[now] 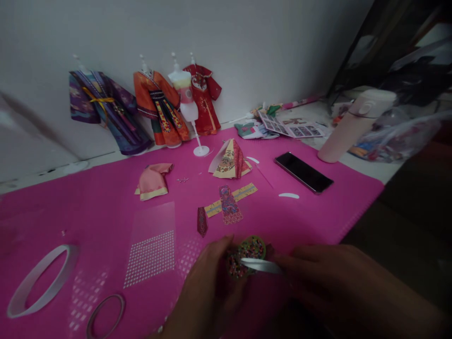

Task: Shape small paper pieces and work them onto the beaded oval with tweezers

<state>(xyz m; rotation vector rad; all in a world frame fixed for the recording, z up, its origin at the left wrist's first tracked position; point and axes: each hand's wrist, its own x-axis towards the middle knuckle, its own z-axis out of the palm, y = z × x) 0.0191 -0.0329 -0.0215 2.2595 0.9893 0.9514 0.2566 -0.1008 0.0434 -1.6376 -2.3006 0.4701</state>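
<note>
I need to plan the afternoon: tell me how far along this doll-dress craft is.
Done: three paper robes stand dressed on stands at the wall: purple robe, orange robe, red robe. In hand: both hands, left hand and right hand, hold a small patterned round piece with a white strip. Left: the white mannequin is nearly bare, and the loose pink top, folded skirt and sash pieces lie unassembled.

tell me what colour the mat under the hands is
Bright pink mat, clearest in the head view, the only one given.

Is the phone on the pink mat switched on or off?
It looks off: the phone lies flat on the pink mat with a dark, blank screen facing up.
</note>
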